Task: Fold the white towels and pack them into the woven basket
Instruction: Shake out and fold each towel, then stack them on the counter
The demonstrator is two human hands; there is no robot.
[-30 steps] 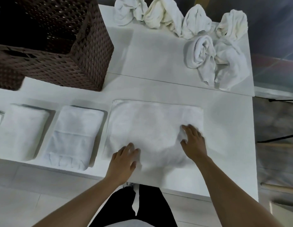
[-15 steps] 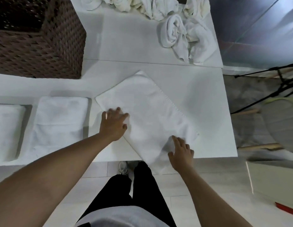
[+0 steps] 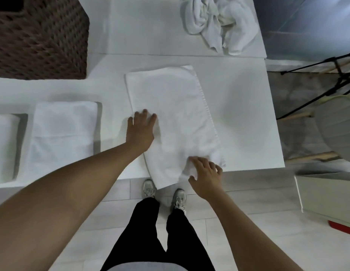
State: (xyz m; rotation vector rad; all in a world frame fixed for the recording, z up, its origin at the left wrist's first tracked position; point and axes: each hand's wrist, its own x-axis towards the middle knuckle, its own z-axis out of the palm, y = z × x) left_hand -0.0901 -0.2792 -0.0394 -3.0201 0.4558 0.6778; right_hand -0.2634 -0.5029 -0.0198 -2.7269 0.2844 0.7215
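The left hand (image 3: 140, 132) presses flat, fingers straight, on the half-folded towel (image 3: 174, 118). The right hand (image 3: 206, 178), fingers loosely spread, touches the towel's near corner, which overhangs the surface (image 3: 244, 106).

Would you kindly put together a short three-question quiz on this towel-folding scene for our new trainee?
1. True or false: the towel under the hands hangs partly over the table edge.
2. How many folded towels lie left of it? A) none B) two C) four
3. Fill in: the unfolded towels lie at the table's far ____ side.

Key: 1 true, its near corner overhangs the edge, beside the right hand, while the left hand lies flat on it. 2 B, one folded towel whole, another cut by the frame. 3 right, across from the basket.
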